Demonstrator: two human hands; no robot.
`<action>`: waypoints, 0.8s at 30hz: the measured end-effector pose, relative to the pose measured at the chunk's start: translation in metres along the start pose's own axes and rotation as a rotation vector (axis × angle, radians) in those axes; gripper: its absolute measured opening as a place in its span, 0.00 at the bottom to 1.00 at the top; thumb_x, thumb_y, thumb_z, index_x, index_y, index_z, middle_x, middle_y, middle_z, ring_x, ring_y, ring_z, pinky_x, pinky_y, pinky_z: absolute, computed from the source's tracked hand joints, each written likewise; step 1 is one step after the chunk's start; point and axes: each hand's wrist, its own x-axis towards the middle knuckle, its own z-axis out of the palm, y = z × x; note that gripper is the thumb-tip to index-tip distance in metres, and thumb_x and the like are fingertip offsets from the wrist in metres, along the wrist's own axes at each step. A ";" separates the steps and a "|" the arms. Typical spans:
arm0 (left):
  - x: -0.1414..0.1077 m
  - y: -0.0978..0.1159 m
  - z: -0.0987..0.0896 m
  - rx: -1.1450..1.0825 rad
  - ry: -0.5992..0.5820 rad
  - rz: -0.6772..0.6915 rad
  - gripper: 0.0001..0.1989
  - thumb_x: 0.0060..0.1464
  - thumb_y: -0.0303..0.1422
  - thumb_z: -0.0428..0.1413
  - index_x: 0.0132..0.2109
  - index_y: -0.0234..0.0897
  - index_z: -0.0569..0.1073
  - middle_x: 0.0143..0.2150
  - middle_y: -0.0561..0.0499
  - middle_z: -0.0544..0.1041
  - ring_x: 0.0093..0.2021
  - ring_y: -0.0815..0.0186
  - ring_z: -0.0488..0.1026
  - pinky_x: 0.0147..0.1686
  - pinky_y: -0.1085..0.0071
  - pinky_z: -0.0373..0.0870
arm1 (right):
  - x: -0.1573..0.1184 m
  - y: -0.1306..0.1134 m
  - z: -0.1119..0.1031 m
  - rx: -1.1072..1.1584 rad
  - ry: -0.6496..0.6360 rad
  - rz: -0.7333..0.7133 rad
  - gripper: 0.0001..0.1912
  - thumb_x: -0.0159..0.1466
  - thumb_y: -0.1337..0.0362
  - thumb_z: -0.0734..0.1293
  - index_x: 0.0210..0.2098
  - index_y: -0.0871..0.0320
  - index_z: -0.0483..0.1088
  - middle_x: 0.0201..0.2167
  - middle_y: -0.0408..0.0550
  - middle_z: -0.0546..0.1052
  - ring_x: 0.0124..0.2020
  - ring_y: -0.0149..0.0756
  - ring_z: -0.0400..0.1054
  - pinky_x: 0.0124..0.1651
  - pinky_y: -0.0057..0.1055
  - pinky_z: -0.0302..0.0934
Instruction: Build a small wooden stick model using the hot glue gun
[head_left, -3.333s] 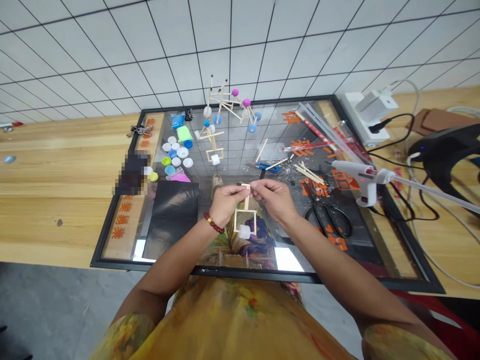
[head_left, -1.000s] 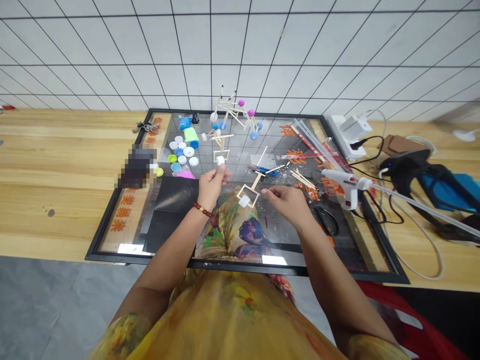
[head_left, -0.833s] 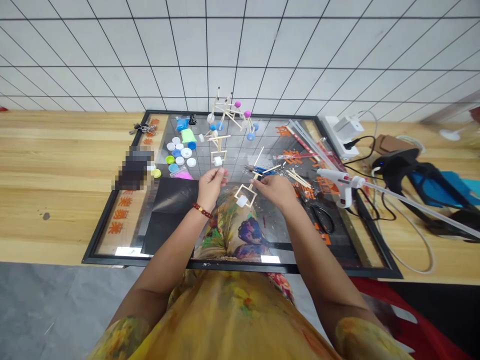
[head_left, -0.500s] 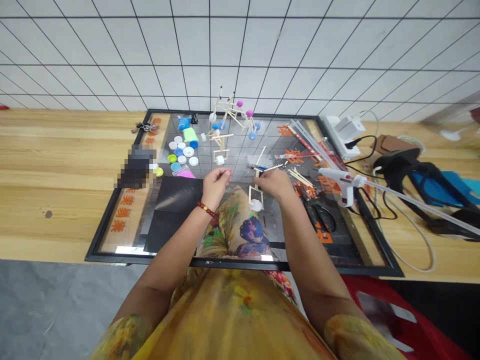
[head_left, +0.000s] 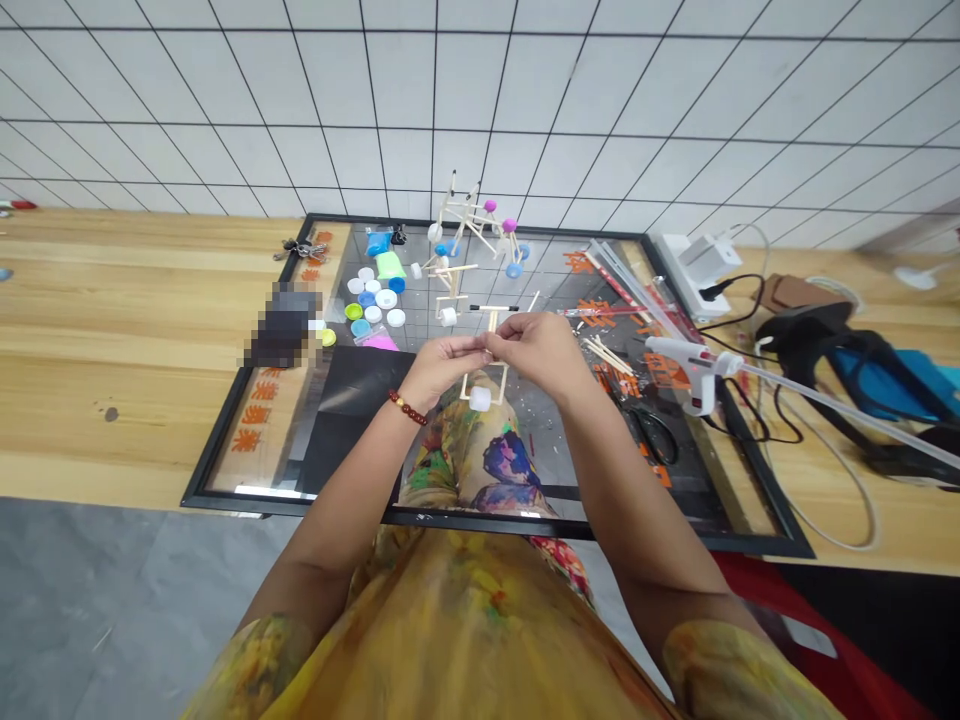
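Both hands meet over the glass board at a small frame of pale sticks with a white wheel-like piece at its near end. My left hand has its fingertips pressed together on the frame's left side. From the right, my right hand pinches the frame's upper part, its fingertips touching those of the left. A dark-tipped crosspiece shows just beyond the fingers. Farther back stand other stick models with pink, blue and white round pieces.
Left of the hands lie small clay tubs and black sheets. On the right are loose sticks, black scissors, a white glue gun, cables and a power strip. A tiled wall rises behind.
My left hand has moved right onto the stick frame. My right hand and the frame have shifted left, so both hands now meet. The view has turned slightly.
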 end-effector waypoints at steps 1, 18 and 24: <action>0.001 -0.001 -0.001 -0.003 0.033 0.002 0.14 0.36 0.35 0.70 0.34 0.36 0.83 0.33 0.48 0.83 0.37 0.61 0.78 0.47 0.62 0.71 | 0.000 0.000 0.000 0.021 -0.008 -0.019 0.14 0.55 0.54 0.68 0.25 0.59 0.77 0.19 0.45 0.74 0.24 0.33 0.64 0.29 0.30 0.53; 0.005 0.013 -0.010 -0.440 0.345 -0.035 0.06 0.43 0.28 0.65 0.32 0.31 0.77 0.34 0.48 0.81 0.35 0.67 0.78 0.38 0.73 0.68 | -0.047 0.039 0.047 1.154 -0.482 0.238 0.16 0.48 0.54 0.77 0.31 0.58 0.77 0.22 0.43 0.73 0.21 0.26 0.62 0.25 0.26 0.55; 0.007 0.014 -0.013 -0.468 0.386 0.017 0.07 0.41 0.29 0.66 0.30 0.32 0.76 0.37 0.48 0.82 0.39 0.66 0.78 0.39 0.72 0.69 | -0.089 0.085 -0.025 1.024 0.008 0.185 0.16 0.42 0.51 0.80 0.24 0.53 0.79 0.14 0.42 0.67 0.17 0.29 0.58 0.22 0.31 0.49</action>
